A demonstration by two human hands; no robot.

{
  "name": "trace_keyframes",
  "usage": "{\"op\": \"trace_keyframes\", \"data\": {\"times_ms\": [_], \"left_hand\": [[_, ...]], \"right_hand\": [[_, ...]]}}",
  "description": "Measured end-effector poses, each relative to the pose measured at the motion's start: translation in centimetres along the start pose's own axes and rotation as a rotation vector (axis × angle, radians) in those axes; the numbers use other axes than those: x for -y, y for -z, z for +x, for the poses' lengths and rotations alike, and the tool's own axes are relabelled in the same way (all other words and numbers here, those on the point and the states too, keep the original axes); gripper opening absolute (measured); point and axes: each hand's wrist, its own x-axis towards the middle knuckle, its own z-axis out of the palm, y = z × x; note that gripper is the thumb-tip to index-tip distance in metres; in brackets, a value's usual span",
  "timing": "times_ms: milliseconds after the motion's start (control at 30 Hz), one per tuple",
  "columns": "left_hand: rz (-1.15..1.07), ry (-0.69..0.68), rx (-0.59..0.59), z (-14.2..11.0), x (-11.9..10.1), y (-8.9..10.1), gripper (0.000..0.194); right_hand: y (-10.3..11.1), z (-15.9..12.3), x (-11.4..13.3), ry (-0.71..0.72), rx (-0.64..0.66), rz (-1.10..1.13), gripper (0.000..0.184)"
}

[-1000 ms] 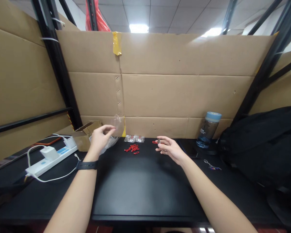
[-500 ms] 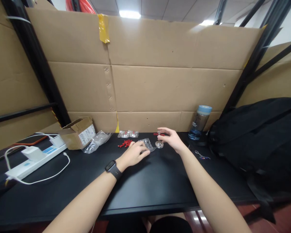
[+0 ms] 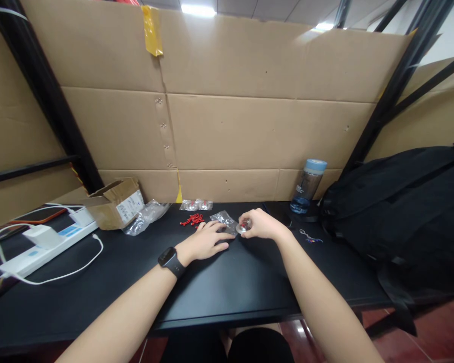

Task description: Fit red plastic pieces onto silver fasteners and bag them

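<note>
My left hand rests palm down on the black table with its fingers spread. Its fingertips touch a small clear plastic bag. Just right of the bag, my right hand has its thumb and fingers closed round a small clear round case. Something red shows at the case between the fingers; part of it is hidden. A small heap of red cords lies beyond my left hand. Behind the heap are two clear packets, each with a round piece inside.
On the left stand an opened cardboard box, a crumpled plastic bag and a white power strip with cables. To the right are a water bottle, a small trinket on a cord and a black backpack.
My right hand has come down from the red cord it held above the table and closed round the clear case. My left hand stays at the bag. The view has tilted slightly down.
</note>
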Motion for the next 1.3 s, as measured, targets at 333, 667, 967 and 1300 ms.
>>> {"op": "trace_keyframes", "data": {"times_ms": [333,667,967,1300], "left_hand": [[0.016,0.031,0.104,-0.2,-1.0,0.5,0.043],[0.001,0.021,0.132,-0.2,-0.5,0.2,0.044],[-0.045,0.010,0.109,-0.2,-0.4,0.0,0.044],[-0.086,0.050,0.149,-0.3,-0.7,0.2,0.044]], "right_hand": [[-0.4,-0.2,0.2,0.000,0.094,-0.098,0.019],[-1.5,0.5,0.2,0.000,0.070,-0.095,0.017],[-2.2,0.9,-0.3,0.053,0.076,0.076,0.021],[-3.2,1.5,0.6,-0.095,-0.161,-0.149,0.022]]}}
